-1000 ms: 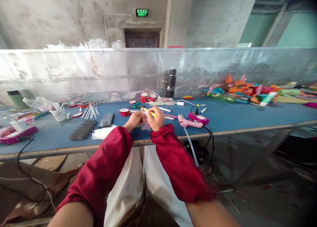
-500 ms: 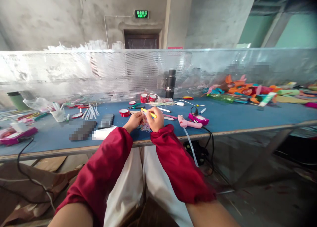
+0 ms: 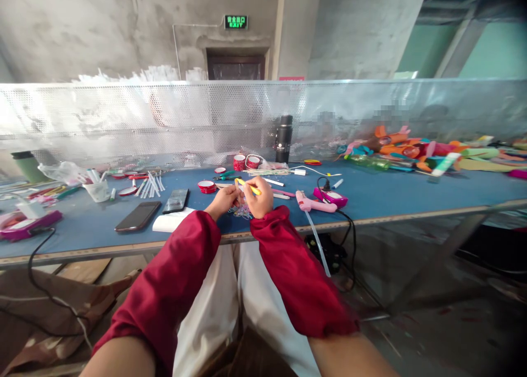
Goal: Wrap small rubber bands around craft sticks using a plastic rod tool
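Both my hands meet over the front edge of the blue table, sleeves red. My right hand pinches a short yellow stick, its tip pointing left and up. My left hand closes its fingers on a small shiny, multicoloured piece that lies between the hands just above the tabletop. What exactly that piece is stays too small to tell.
A pink glue gun and a magenta device with black cords lie right of my hands. Two phones and a white pad lie left. Red tape rolls, a black flask, white sticks and colourful toy parts crowd the back, before a perforated metal screen.
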`<control>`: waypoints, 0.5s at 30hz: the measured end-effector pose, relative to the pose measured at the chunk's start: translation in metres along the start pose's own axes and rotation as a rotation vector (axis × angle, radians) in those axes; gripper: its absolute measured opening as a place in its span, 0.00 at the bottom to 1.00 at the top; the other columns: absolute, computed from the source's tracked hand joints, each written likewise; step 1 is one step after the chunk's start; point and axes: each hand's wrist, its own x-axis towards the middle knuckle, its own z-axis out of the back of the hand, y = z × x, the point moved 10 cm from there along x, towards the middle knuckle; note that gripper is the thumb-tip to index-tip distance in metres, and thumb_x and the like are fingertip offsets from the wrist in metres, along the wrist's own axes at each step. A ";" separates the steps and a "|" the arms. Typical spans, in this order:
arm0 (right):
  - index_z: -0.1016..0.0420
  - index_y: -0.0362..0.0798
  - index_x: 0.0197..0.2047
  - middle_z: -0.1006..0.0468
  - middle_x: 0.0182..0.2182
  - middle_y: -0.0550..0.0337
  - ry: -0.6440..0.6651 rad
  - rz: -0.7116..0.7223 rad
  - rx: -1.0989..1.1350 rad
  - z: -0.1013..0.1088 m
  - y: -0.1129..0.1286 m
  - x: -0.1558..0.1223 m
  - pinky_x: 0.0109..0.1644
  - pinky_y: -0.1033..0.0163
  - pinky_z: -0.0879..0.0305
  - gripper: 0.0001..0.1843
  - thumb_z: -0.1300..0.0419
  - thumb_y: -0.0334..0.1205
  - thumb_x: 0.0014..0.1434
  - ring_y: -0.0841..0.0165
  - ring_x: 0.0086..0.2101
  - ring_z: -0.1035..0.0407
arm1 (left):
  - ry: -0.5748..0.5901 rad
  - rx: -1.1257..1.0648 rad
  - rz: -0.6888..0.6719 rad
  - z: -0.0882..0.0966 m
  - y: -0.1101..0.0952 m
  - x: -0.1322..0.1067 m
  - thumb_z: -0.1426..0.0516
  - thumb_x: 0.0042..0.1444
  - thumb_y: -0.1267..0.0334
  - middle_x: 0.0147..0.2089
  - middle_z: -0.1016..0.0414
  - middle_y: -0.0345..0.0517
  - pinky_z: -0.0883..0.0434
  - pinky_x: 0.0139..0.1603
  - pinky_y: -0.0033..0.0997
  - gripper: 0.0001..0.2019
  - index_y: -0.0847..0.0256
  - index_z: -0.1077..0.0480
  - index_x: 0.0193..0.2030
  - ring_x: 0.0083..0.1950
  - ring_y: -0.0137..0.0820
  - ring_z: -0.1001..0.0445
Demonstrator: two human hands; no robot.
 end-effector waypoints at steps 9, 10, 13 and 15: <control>0.30 0.54 0.34 0.22 0.32 0.59 -0.004 -0.004 -0.011 0.001 0.000 0.000 0.42 0.57 0.33 0.09 0.43 0.43 0.67 0.62 0.35 0.29 | -0.002 -0.002 0.002 0.000 0.000 0.000 0.39 0.65 0.64 0.19 0.29 0.38 0.38 0.23 0.22 0.14 0.62 0.32 0.27 0.18 0.23 0.33; 0.30 0.54 0.34 0.22 0.32 0.59 -0.004 -0.004 -0.010 0.001 0.000 0.000 0.41 0.57 0.33 0.09 0.43 0.43 0.67 0.62 0.35 0.29 | 0.000 -0.002 0.002 0.000 0.000 0.000 0.39 0.65 0.63 0.19 0.29 0.38 0.38 0.22 0.22 0.15 0.62 0.32 0.27 0.18 0.23 0.33; 0.30 0.54 0.34 0.22 0.32 0.59 0.008 0.003 -0.007 -0.001 0.001 0.000 0.41 0.57 0.33 0.08 0.43 0.43 0.67 0.62 0.35 0.28 | 0.005 -0.001 0.000 0.000 0.000 0.000 0.37 0.63 0.61 0.19 0.29 0.37 0.39 0.22 0.22 0.15 0.62 0.32 0.27 0.18 0.23 0.34; 0.30 0.54 0.34 0.22 0.31 0.60 0.011 0.003 -0.010 -0.001 0.001 0.000 0.42 0.57 0.33 0.08 0.42 0.43 0.66 0.63 0.35 0.28 | 0.003 0.002 0.000 0.000 0.000 0.001 0.36 0.63 0.61 0.18 0.30 0.37 0.39 0.22 0.22 0.15 0.62 0.32 0.27 0.18 0.23 0.35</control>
